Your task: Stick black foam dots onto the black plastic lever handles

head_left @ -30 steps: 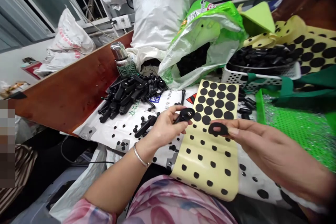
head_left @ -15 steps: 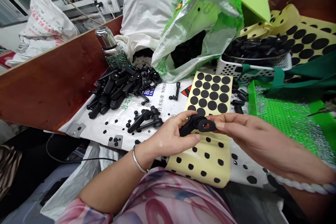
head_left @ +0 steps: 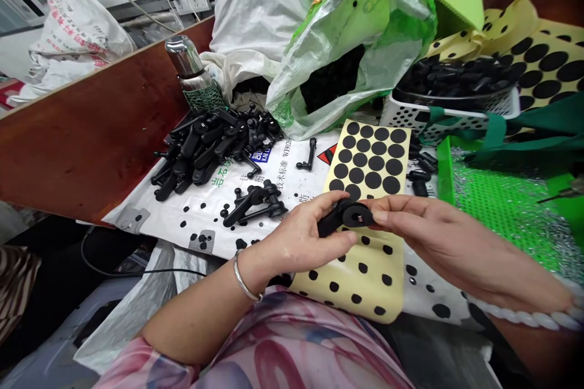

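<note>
My left hand [head_left: 305, 234] is closed around a black plastic arm-shaped part [head_left: 329, 219], its round end facing right. At that end, my right hand [head_left: 415, 225] pinches the edge of a black ring-shaped pad [head_left: 357, 215] with a hole in the middle. The pad lies against or just over the round end; I cannot tell how firmly they touch. Beneath both hands is a yellow sticker sheet [head_left: 378, 298] with rows of black round pads at its far half and small black dots at its near half.
A pile of black plastic parts [head_left: 201, 152] lies left, before a metal flask [head_left: 185, 58]. Several more parts [head_left: 253, 203] sit nearer. Behind stand an open green bag [head_left: 401, 30] and a white basket [head_left: 456, 110]. On the right, a green tray [head_left: 483, 194] holds small metal pieces.
The ring-shaped pad has come down flatter over the part's round end, with its hole now nearer the centre. Both hands stay close together; the view has shifted slightly.
</note>
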A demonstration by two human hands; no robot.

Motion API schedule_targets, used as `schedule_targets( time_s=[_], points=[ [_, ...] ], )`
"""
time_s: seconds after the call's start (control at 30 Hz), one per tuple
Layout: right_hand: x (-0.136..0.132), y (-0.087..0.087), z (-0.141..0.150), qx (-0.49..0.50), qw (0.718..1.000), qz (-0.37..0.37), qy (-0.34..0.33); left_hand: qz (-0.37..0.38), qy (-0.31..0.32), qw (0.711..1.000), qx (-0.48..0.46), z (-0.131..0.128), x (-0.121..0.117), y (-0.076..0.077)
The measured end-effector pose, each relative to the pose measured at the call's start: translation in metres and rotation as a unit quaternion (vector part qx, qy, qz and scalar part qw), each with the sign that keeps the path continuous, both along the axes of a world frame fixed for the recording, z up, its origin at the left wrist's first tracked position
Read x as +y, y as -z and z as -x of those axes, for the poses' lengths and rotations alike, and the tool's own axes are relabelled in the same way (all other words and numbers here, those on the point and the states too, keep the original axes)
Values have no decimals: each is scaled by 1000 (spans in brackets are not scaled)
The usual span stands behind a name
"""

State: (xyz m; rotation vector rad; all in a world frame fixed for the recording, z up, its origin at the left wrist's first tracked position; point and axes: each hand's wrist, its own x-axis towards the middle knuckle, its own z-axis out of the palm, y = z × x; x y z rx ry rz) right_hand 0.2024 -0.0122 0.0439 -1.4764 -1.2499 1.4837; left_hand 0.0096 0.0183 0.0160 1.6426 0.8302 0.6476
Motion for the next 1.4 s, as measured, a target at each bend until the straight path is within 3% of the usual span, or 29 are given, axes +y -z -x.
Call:
schedule_targets(
  time_s=[0.63,0.9,1.03,1.17,1.23,1.33,1.4],
  points=[
    [-1,13,4,-7,999,6,33,-5,-37,999,7,-5,0,13],
    [-3,19,15,-99,986,-84,103,10,-49,999,-9,-7,-1,19],
    [-7,29,21,-186,955,-192,126,26,-55,998,-32,-9,-3,20],
    [-8,36,21,-311,873,-330,181,67,-68,994,-61,-12,-1,15],
    [-6,35,20,-256,898,-305,189,114,-65,989,-71,-13,0,11],
    [-1,32,19,-102,971,-186,112,146,-59,984,-78,-15,1,7],
    [2,31,19,-40,989,-123,67,144,-71,984,-81,-16,2,6]
  ],
)
